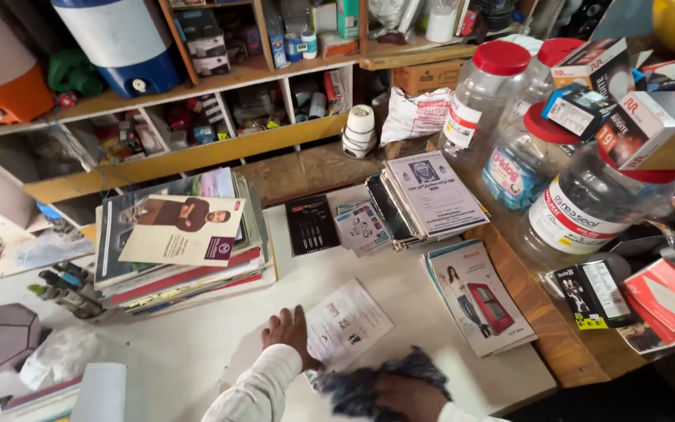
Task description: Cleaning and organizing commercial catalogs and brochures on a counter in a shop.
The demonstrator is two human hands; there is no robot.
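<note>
Head view — white desk [197, 344], shop stock all round.

Work in hand: the left hand [287, 334] is lying flat, fingers spread, grip holding nothing, its edge touching a printed white leaflet [345, 322]. The right hand [404, 395] is pressing a dark blue-grey cloth [369, 383] onto the desk just below that leaflet; grip bunched on the cloth. Wiping looks under way — the far desk is carrying stacks not yet touched.

Packages and labels:
- Magazine stack [181, 242], left, pale cover on top.
- Black card [312, 224], centre.
- Brochure pile [431, 195], white top sheet.
- Clear jars, red lids [501, 56], white and blue labels, right.
- Small boxes [650, 129] resting on the jars.
</note>
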